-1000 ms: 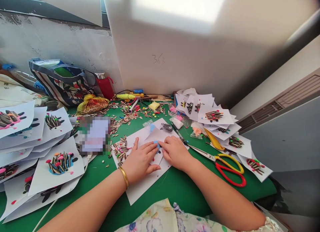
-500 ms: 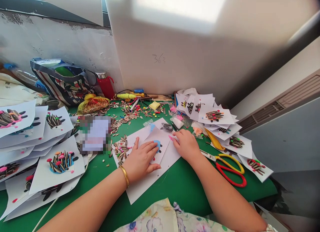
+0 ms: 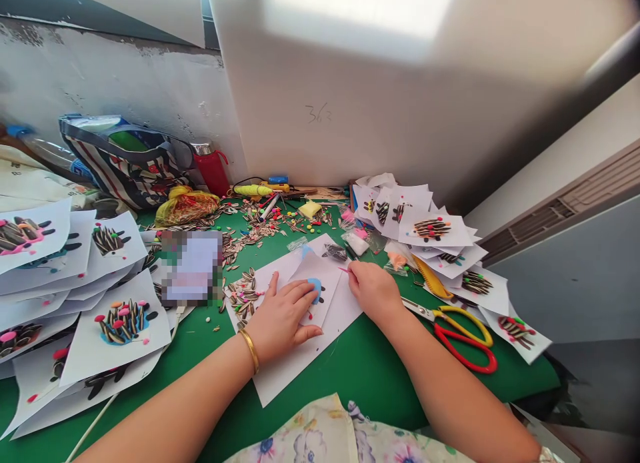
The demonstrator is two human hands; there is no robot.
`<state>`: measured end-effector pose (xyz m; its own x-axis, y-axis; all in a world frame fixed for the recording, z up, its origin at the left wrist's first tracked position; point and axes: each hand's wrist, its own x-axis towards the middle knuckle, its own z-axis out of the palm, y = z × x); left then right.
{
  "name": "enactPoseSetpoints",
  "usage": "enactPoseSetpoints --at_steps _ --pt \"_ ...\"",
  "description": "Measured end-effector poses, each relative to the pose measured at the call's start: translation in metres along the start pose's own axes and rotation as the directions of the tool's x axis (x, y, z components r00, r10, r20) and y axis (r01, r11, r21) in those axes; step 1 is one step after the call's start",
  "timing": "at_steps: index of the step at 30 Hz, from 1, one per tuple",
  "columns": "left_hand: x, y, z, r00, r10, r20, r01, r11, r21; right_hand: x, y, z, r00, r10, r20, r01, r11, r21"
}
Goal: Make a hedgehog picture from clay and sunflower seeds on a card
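Note:
My left hand [image 3: 286, 311], with a gold bangle at the wrist, lies flat with fingers spread on a small white paper card [image 3: 327, 276]. Its fingertips touch a flat blue clay patch [image 3: 314, 290], partly hidden under them; dark pieces sit along the patch's right side. Beneath the card is a larger white sheet [image 3: 295, 376]. To the right, my right hand [image 3: 373, 290] is closed in a pinch on a thin pink pointed piece [image 3: 344, 270], whose tip sticks out leftward over the paper. Sunflower seeds [image 3: 244, 300] lie left of the card.
Scissors [image 3: 463, 336] with red and yellow handles lie beside my right forearm. Seed-decorated cards [image 3: 120, 323] are stacked at left, more cards [image 3: 433, 230] at right. Behind are a phone [image 3: 193, 266], clay packets [image 3: 355, 242], scattered seeds, a red flask [image 3: 213, 170] and a bag [image 3: 125, 163].
My right hand has turned slightly, its fingers now more curled in, and the pink piece shows as a thinner tip. The left hand stays in place on the card.

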<state>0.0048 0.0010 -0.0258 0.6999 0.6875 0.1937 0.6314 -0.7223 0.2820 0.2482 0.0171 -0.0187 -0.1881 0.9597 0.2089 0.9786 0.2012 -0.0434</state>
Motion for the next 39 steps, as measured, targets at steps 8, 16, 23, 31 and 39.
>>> enactPoseSetpoints --at_steps 8,16,23,31,39 --pt "0.0 -0.001 -0.001 0.999 -0.039 0.012 0.039 0.999 0.0 -0.01 -0.014 -0.006 0.984 -0.175 0.038 0.163 0.961 0.223" --pt "0.001 -0.002 -0.002 0.991 -0.134 -0.029 0.134 0.991 -0.013 -0.013 -0.015 -0.002 0.967 -0.253 -0.01 0.251 0.954 0.162" --pt "0.001 -0.002 0.0 0.99 -0.143 -0.011 0.142 0.99 -0.017 -0.013 -0.017 -0.001 0.962 -0.272 -0.032 0.274 0.956 0.104" --pt "0.001 -0.001 -0.001 0.99 -0.14 -0.012 0.139 0.99 -0.017 -0.012 -0.019 0.001 0.953 -0.3 -0.048 0.301 0.953 0.03" --pt "0.001 -0.001 0.001 0.991 -0.129 -0.03 0.129 0.992 -0.005 -0.012 -0.023 -0.002 0.943 -0.327 -0.068 0.327 0.945 -0.014"
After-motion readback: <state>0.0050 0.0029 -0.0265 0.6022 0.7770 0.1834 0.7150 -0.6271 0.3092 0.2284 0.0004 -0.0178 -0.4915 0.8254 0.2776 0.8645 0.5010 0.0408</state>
